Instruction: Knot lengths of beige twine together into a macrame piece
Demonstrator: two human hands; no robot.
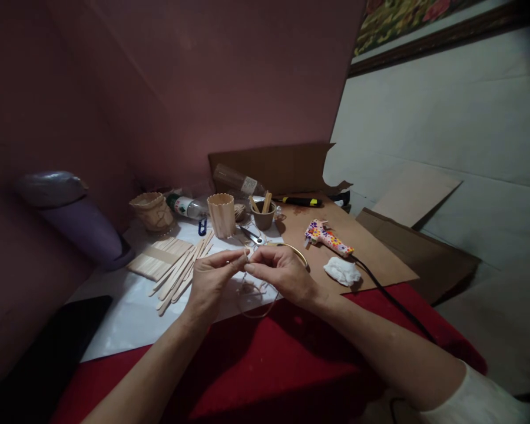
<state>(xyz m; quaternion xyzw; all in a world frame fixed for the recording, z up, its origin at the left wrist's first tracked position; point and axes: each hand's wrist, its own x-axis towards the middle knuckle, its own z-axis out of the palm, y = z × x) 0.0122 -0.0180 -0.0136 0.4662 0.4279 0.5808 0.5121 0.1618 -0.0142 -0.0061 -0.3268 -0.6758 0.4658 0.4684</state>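
Observation:
My left hand (214, 280) and my right hand (282, 270) meet above the front of the white sheet (115, 324), fingertips pinched together on a thin pale string (265, 313). A loop of the string hangs below the fingers. Behind my hands stands a cup made of wooden sticks (221, 216), with scissors (252, 235) lying to its right. Loose wooden sticks (181, 277) are spread left of my left hand, beside a flat panel of joined sticks (154, 259). Part of a gold-coloured ring (298, 253) shows behind my right hand.
On the brown cardboard (371, 259) at right lie a flowered glue gun (329, 238) with a black cord and a crumpled white tissue (342, 271). Plastic bottles (185, 206), a small pot with sticks (264, 218) and a decorated pot (152, 213) stand or lie behind.

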